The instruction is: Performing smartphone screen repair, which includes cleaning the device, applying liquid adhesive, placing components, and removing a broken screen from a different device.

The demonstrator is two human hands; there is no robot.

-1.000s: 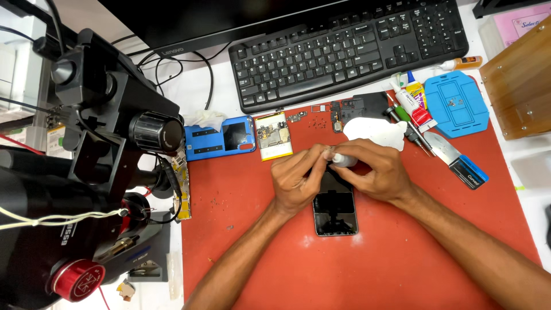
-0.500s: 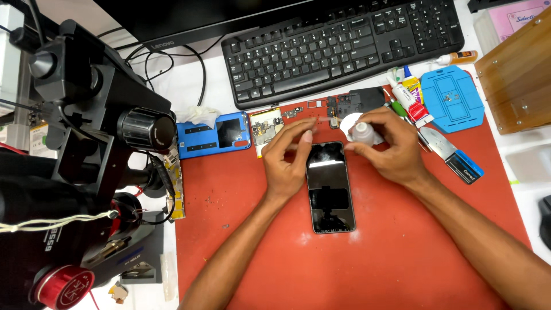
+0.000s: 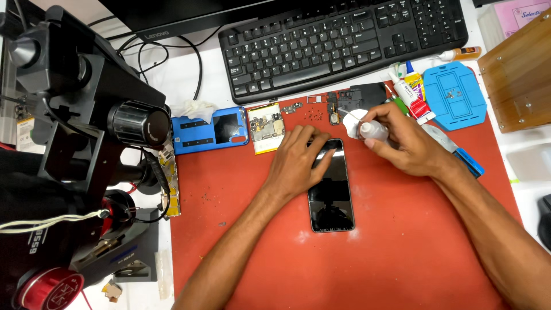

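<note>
My left hand (image 3: 298,163) lies flat, fingers together, on the phone (image 3: 330,186), right hand (image 3: 402,143) clamped on a small bottle (image 3: 373,131) just beside its top.

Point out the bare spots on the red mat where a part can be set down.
Bare: the red mat below the phone, between the forearms, and its left part under the blue phone shell. Crowded: the top strip by the keyboard, around the left hand and right hand.
</note>
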